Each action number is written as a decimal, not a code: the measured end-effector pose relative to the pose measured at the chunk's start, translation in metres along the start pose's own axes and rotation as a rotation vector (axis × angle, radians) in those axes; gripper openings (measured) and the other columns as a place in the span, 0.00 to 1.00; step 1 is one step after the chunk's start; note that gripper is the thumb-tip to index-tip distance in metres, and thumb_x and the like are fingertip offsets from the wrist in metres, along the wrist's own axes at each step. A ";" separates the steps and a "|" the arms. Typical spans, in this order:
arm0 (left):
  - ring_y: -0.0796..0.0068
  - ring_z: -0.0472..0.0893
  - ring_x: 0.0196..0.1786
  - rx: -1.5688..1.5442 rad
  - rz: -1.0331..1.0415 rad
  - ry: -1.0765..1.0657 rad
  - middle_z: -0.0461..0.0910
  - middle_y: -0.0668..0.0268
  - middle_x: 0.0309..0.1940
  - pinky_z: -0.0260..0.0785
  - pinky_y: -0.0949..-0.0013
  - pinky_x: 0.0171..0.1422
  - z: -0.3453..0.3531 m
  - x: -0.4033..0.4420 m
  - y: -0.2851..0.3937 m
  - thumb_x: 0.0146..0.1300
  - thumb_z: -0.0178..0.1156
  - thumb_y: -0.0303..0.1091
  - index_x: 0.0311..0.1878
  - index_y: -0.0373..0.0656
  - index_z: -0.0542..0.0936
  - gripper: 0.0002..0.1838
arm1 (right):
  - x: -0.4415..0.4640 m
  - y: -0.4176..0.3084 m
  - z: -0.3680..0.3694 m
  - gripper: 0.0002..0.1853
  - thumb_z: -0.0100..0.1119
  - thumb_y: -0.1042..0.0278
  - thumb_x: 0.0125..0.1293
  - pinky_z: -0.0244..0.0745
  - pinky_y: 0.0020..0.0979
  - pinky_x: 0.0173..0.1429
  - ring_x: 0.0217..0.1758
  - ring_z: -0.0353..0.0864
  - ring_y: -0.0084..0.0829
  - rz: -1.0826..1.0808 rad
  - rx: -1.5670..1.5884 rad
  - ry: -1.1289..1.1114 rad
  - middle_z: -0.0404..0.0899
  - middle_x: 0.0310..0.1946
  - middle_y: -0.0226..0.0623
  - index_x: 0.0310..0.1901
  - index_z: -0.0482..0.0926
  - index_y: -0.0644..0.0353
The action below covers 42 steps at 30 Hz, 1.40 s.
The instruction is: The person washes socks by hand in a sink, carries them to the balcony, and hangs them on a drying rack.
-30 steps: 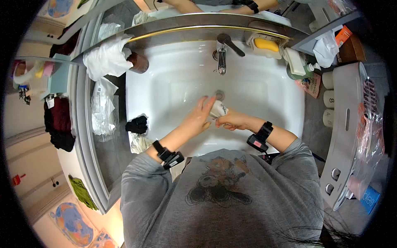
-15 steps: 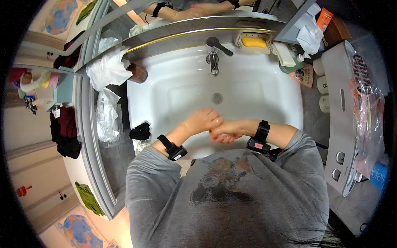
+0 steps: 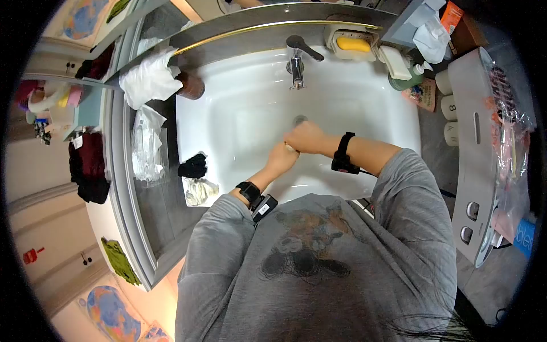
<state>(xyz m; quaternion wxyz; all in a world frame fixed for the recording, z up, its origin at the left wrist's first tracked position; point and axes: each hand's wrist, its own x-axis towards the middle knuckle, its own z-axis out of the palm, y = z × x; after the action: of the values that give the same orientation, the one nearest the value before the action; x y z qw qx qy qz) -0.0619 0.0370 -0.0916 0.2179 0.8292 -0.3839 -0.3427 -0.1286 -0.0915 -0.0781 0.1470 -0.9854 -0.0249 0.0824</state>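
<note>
Over the white sink (image 3: 370, 122), my left hand (image 3: 283, 158) and my right hand (image 3: 305, 137) are pressed together, just in front of the drain (image 3: 299, 120). My right hand is closed and lies over the fingers of my left. A small pale patch shows where they meet; I cannot tell whether it is foam or an object. The left fingers are mostly hidden, curled in under the right hand. Beyond the hands stands the faucet (image 3: 296, 71), with no water seen running. A black band with a small box is on each wrist.
On the sink's left rim lie a black cloth (image 3: 193, 166) and a whitish cloth (image 3: 200, 191). A brown bottle (image 3: 190, 85) stands behind them. A yellow soap bar (image 3: 352, 44) sits in a dish at the back, near a green pump bottle (image 3: 403, 80). A grey-white organizer (image 3: 476, 165) stands at right.
Both hands have moved away from my body toward the drain. My right hand now lies over my left, where before the left was on top. The camera view has shifted slightly.
</note>
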 end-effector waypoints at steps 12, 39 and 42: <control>0.83 0.59 0.17 -1.499 -0.559 -0.420 0.65 0.71 0.21 0.43 0.80 0.16 -0.018 -0.040 0.015 0.51 0.54 0.28 0.31 0.48 0.65 0.07 | 0.010 -0.006 -0.019 0.06 0.54 0.64 0.55 0.74 0.38 0.23 0.21 0.80 0.39 -0.289 0.004 0.098 0.77 0.20 0.35 0.31 0.71 0.56; 0.54 0.74 0.53 -0.383 -0.489 0.495 0.71 0.47 0.50 0.67 0.61 0.56 -0.133 -0.181 -0.150 0.57 0.61 0.44 0.58 0.34 0.66 0.31 | 0.178 -0.136 0.007 0.20 0.66 0.55 0.45 0.74 0.39 0.43 0.35 0.79 0.43 0.045 0.775 0.085 0.80 0.30 0.47 0.35 0.79 0.62; 0.60 0.76 0.49 -0.628 -0.720 0.664 0.70 0.49 0.50 0.70 0.65 0.52 -0.105 -0.197 -0.215 0.58 0.62 0.48 0.63 0.34 0.58 0.38 | 0.227 -0.160 0.022 0.23 0.67 0.56 0.45 0.72 0.40 0.47 0.40 0.76 0.47 -0.048 0.543 0.181 0.78 0.36 0.49 0.40 0.77 0.63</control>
<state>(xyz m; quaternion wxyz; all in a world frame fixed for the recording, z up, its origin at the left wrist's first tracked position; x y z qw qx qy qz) 0.0274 0.3333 -0.0762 0.4321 0.8661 0.1311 -0.2145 0.0868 0.0843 -0.0872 0.4089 -0.9125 -0.0121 -0.0055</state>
